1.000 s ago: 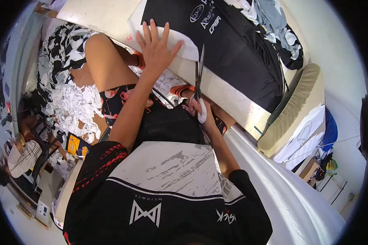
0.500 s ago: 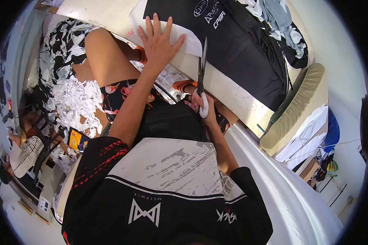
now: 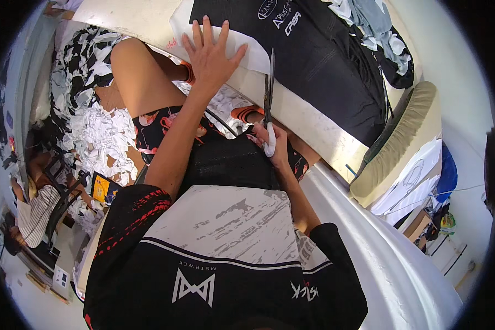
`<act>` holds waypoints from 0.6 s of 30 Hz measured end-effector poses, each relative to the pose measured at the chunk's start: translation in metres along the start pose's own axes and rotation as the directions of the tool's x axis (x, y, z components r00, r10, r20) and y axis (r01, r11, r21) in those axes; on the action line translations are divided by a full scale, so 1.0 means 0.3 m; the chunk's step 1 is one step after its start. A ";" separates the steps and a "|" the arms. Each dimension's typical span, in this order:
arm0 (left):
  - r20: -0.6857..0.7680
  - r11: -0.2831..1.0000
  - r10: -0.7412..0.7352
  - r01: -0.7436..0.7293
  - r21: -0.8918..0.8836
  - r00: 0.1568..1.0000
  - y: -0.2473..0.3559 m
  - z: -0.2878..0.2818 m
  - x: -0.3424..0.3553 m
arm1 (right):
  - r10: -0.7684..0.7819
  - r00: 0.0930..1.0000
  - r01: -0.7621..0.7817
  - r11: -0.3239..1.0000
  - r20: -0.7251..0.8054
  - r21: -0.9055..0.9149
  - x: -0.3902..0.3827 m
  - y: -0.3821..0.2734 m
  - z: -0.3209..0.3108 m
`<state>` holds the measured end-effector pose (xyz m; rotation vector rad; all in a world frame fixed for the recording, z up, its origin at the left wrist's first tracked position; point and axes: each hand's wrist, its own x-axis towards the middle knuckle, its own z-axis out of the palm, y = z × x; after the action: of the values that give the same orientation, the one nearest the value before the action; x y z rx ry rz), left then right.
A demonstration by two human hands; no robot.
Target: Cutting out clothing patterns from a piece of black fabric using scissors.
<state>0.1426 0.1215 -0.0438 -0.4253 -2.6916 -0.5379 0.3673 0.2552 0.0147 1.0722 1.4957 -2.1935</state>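
My left hand (image 3: 211,61) lies flat with fingers spread on the white border (image 3: 253,54) of a black printed fabric piece (image 3: 327,74), near the table's edge. In my right hand (image 3: 281,147) is a pair of long scissors (image 3: 268,98), my fingers wrapped round its white-covered handle. Its blades point away from me, the tips at the curved edge where the white border meets the black fabric. From this angle I cannot tell whether the blades touch the cloth. Red handwriting marks the white border beside my left hand.
The pale table (image 3: 124,15) runs diagonally across the top. Grey and white scraps (image 3: 371,25) lie at its far right, near a beige padded cushion (image 3: 399,143). Offcuts (image 3: 102,137) cover the floor at left. Another person in a striped top (image 3: 43,212) is at far left.
The scissors have shifted slightly left and away from me with my right hand. My left hand stays spread on the white border, and the whole view has drifted a little.
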 end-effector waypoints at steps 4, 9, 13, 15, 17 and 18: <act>-0.017 1.000 0.001 -0.001 -0.024 1.000 -0.004 0.003 0.001 | 0.017 0.999 -0.017 1.000 -0.032 -0.016 -0.024 0.001 -0.012; -0.038 0.999 0.007 -0.008 -0.031 0.999 -0.009 0.010 -0.006 | 0.024 0.999 -0.030 0.988 -0.039 -0.154 -0.052 -0.018 -0.050; -0.045 1.000 0.009 -0.010 -0.016 0.999 -0.009 0.002 0.003 | 0.023 1.000 -0.019 0.949 0.008 -0.316 -0.049 -0.018 -0.096; -0.055 1.000 0.003 -0.004 -0.013 0.998 -0.002 -0.013 0.006 | 0.017 1.000 -0.015 0.951 0.002 -0.309 -0.046 -0.009 -0.113; -0.075 0.998 -0.021 0.016 -0.067 0.997 0.016 -0.032 -0.001 | 0.019 1.000 -0.021 0.953 -0.009 -0.304 -0.045 -0.008 -0.130; -0.075 0.998 -0.008 0.003 -0.061 0.997 0.028 -0.041 -0.010 | 0.030 1.000 -0.031 0.945 -0.008 -0.325 -0.047 -0.011 -0.139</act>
<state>0.1517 0.1230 -0.0319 -0.4057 -2.6105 -0.6264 0.3926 0.2911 0.0190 0.9788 1.7518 -1.8365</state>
